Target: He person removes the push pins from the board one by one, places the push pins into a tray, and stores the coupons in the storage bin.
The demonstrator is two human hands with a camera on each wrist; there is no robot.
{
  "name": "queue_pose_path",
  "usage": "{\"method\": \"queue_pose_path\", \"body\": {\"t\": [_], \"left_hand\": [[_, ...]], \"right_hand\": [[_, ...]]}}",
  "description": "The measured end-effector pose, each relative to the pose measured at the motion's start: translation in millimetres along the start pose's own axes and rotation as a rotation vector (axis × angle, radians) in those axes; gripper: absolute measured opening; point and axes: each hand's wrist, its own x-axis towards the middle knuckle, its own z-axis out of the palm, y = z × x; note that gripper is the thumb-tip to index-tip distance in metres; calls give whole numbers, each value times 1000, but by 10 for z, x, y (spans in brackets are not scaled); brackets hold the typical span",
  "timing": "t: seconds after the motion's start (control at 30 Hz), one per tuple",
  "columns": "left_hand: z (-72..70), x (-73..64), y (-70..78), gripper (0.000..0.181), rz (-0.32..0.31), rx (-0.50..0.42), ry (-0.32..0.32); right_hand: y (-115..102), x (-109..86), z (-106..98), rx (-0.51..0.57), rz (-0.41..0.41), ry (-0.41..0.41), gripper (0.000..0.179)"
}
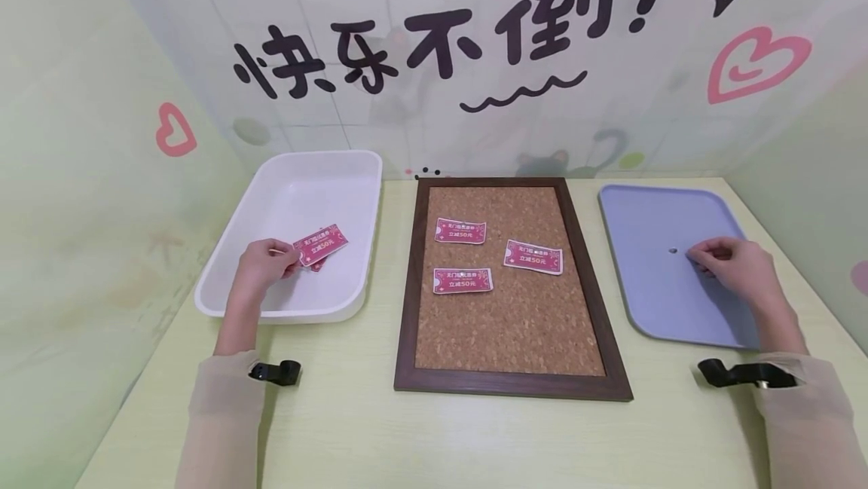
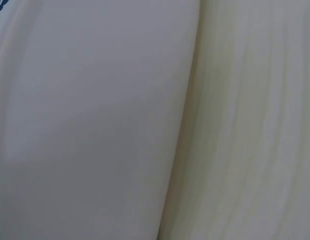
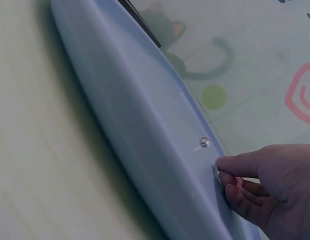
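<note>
My left hand [image 1: 263, 267] pinches a pink paper coupon [image 1: 324, 242] over the white bin [image 1: 203, 294]; part of another pink coupon [image 1: 317, 266] shows beneath it. On the blue tray [image 1: 640, 225] lies a silver thumbtack [image 3: 205, 142]. My right hand [image 1: 735, 267] is beside that tack, thumb and fingertips together on a small shiny thumbtack [image 3: 216, 167], mostly hidden by the fingers. The framed cork board [image 1: 508, 331] between the hands bears three pink coupons, one upper left [image 1: 461, 232], one lower left [image 1: 463, 282] and one at right [image 1: 533, 258], each with a small tack.
The pale wooden table [image 1: 488, 444] carries the bin at left, the board in the middle and the tray at right. A printed backdrop [image 1: 407, 127] stands behind them, with side walls left and right. Black wrist mounts [image 1: 276, 373] sit on both sleeves.
</note>
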Motion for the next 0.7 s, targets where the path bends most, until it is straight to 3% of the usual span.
{"method": "queue_pose_path", "body": {"t": [0.47, 0.7], "left_hand": [[-30, -26, -4, 40, -9, 49, 10], [-39, -74, 15, 42, 45, 27, 40]], "right_hand": [[-8, -34, -6, 11, 28, 22, 38], [-45, -41, -28, 59, 21, 41, 36]]}}
